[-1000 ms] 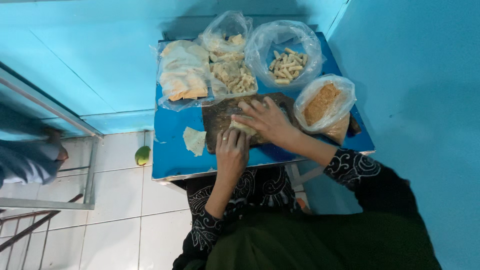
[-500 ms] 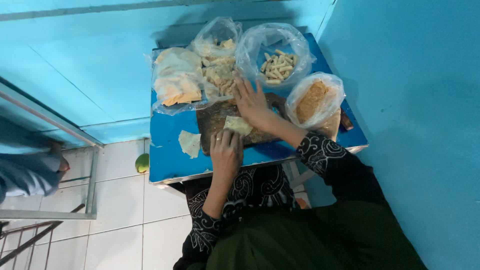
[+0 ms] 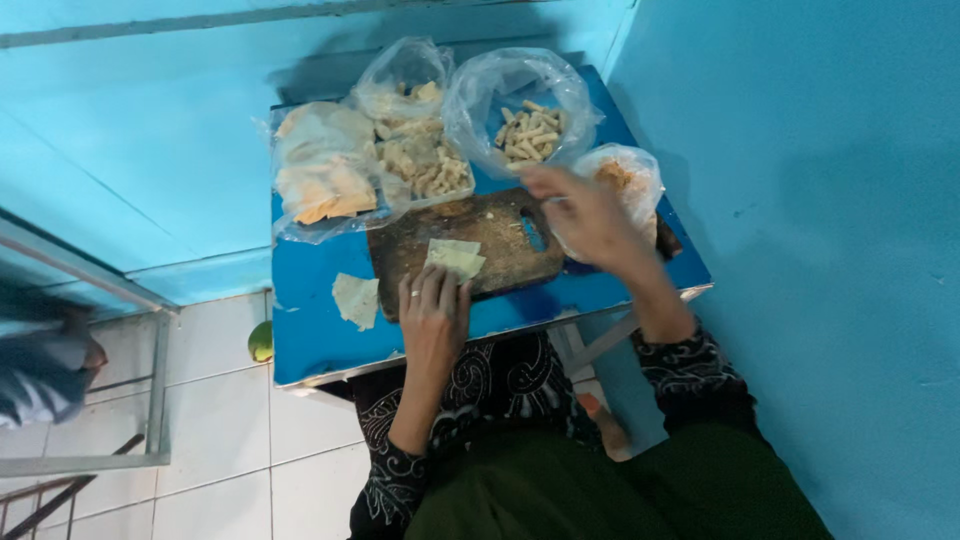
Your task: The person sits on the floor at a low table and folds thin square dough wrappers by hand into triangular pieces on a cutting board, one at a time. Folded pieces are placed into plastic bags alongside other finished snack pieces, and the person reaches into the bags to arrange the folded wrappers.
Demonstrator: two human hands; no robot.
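A dark wooden cutting board lies on a small blue table. A pale square wrapper rests on the board's near edge. My left hand lies flat just below it, fingertips touching the wrapper. My right hand hovers over the board's right end, fingers spread, in front of a clear bag of orange-brown filling. Whether it holds anything I cannot see.
A second wrapper lies on the table left of the board. Behind the board stand bags of folded wrappers, pale pieces and rolled sticks. A green fruit sits on the tiled floor. Blue walls close in at right and behind.
My right hand has lifted off the wrapper and moved right toward the bag of filling. My left hand has stayed at the wrapper.
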